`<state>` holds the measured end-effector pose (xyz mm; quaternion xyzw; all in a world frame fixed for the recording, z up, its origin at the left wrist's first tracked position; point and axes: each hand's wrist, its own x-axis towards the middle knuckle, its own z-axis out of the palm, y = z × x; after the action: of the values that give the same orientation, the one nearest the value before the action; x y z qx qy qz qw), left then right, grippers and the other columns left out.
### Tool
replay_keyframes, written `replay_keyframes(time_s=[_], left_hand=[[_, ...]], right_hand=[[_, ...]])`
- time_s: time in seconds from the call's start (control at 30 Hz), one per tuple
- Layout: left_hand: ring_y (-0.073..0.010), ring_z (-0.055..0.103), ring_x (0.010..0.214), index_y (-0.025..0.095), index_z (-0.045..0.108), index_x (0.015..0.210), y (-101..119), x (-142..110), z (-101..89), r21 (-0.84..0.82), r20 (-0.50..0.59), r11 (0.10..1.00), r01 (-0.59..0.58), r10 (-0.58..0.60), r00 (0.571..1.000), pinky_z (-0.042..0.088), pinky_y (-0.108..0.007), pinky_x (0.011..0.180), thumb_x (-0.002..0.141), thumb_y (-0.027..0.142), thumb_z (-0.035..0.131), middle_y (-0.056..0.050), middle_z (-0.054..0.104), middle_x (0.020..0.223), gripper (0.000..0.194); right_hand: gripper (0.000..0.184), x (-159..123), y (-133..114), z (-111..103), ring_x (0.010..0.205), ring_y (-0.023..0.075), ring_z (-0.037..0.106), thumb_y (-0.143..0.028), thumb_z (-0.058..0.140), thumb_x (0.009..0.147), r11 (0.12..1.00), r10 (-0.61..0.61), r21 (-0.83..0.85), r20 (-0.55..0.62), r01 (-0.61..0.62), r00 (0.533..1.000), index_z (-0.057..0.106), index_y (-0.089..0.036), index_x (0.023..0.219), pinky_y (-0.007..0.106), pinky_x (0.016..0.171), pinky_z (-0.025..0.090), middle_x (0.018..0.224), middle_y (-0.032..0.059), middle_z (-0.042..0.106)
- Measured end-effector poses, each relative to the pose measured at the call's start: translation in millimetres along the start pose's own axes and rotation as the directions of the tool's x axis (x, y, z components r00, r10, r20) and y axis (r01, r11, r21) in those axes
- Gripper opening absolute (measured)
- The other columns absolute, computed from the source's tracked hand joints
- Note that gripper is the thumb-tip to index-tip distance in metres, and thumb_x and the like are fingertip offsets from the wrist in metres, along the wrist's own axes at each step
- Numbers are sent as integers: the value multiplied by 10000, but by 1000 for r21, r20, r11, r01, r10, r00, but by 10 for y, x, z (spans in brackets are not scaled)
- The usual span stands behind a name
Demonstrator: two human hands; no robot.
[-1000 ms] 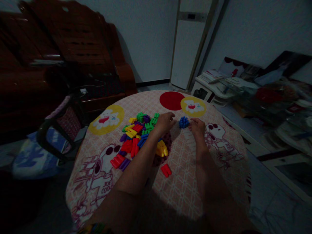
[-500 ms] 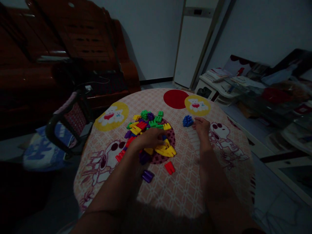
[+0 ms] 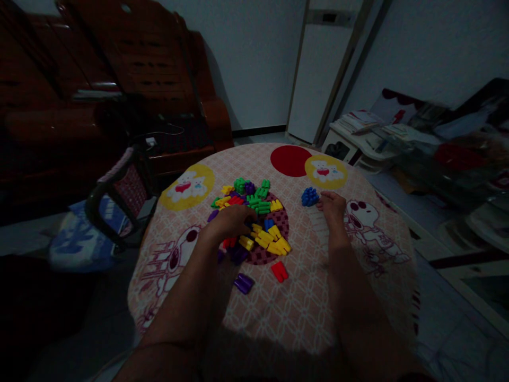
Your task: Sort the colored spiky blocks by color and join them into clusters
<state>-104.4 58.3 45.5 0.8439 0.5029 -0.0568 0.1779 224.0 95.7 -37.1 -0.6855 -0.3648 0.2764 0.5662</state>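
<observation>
My left hand reaches palm-down over the near-left side of a loose pile of plastic building blocks. Its fingers are bent and apart, close to the yellow blocks and a dark blue block. It covers part of the red and purple blocks. My right hand rests on the tablecloth with loosely bent fingers. Just beside its fingertips stands a cluster of joined blue blocks; a slight gap seems to lie between them. Green blocks lie at the far side of the pile.
A red block and a purple block lie apart, nearer me. The round table has a patterned cloth. A chair stands at the left, a wooden sofa behind, and a cluttered white cabinet at the right.
My left hand has come back from near the blue cluster to the pile, then shifted slightly left over it. My right hand stays beside the cluster. The view has turned a little left.
</observation>
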Motion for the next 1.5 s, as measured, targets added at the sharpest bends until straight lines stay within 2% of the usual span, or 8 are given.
replay_keyframes(time_s=[0.47, 0.63, 0.8, 0.9, 1.07, 1.2, 1.37, 1.5], left_hand=[[-203, 676, 908, 208, 737, 1036, 168, 38, 34, -50, 52, 995, -82, 85, 995, 465, -258, 721, 733, 194, 714, -38, 752, 1011, 304], [-196, 697, 852, 202, 749, 1027, 11, 121, 88, -312, -58, 946, -94, 79, 995, 516, -267, 751, 726, 168, 623, -33, 765, 932, 329], [-219, 703, 892, 176, 746, 1058, -130, 177, 104, -455, -262, 888, -62, -67, 963, 551, -313, 811, 715, 200, 570, -51, 768, 968, 386], [-214, 699, 898, 172, 746, 1064, -169, 128, 67, -423, -279, 902, -86, -40, 959, 544, -306, 826, 719, 194, 576, -48, 763, 987, 386], [-208, 685, 921, 236, 737, 1142, -68, 41, 53, -294, -95, 941, -167, 145, 985, 526, -284, 804, 703, 175, 652, -41, 740, 1099, 451], [-232, 673, 974, 227, 739, 1136, 77, 86, 114, -147, -32, 977, -157, 154, 988, 512, -299, 832, 687, 141, 689, -65, 726, 1133, 459], [-259, 659, 1066, 197, 728, 1137, 12, 161, 141, -61, -173, 995, -85, 74, 982, 500, -319, 914, 740, 160, 655, -101, 711, 1167, 405], [-219, 687, 954, 195, 707, 1170, -136, 113, 58, -198, -292, 980, -30, -30, 956, 520, -310, 887, 785, 211, 624, -80, 723, 1141, 394]], right_hand=[[255, 8, 10, 4, 473, 131, 603, -203, 570, 636, 999, 21, 42, 14, -21, 1000, 698, -154, 851, 202, 431, 475, 551, -27, 627], [267, -13, -16, 3, 459, 126, 593, -174, 545, 617, 999, 15, 40, 12, -15, 1000, 698, -156, 836, 202, 439, 473, 541, -31, 628], [278, -22, -18, 0, 473, 135, 603, -184, 543, 612, 1000, 3, 26, 5, -3, 1000, 710, -154, 833, 210, 449, 479, 539, -27, 630], [294, -11, 2, -3, 491, 142, 613, -195, 544, 622, 1000, -8, 19, 15, 7, 1000, 721, -155, 854, 219, 461, 492, 565, -17, 652], [267, 7, 30, -2, 485, 140, 610, -216, 565, 642, 1000, -1, 22, 17, 1, 1000, 720, -153, 851, 221, 457, 497, 569, -16, 653], [248, 5, 15, -3, 470, 130, 603, -203, 568, 637, 999, 2, 37, 14, -2, 1000, 711, -148, 832, 208, 448, 487, 550, -25, 637], [248, -12, -23, -4, 461, 130, 598, -178, 566, 615, 998, 29, 50, 18, -30, 999, 705, -151, 819, 204, 445, 481, 521, -32, 623], [235, -11, -15, -4, 452, 124, 592, -179, 565, 612, 998, 28, 54, 12, -29, 1000, 701, -152, 802, 198, 439, 473, 512, -38, 614]])
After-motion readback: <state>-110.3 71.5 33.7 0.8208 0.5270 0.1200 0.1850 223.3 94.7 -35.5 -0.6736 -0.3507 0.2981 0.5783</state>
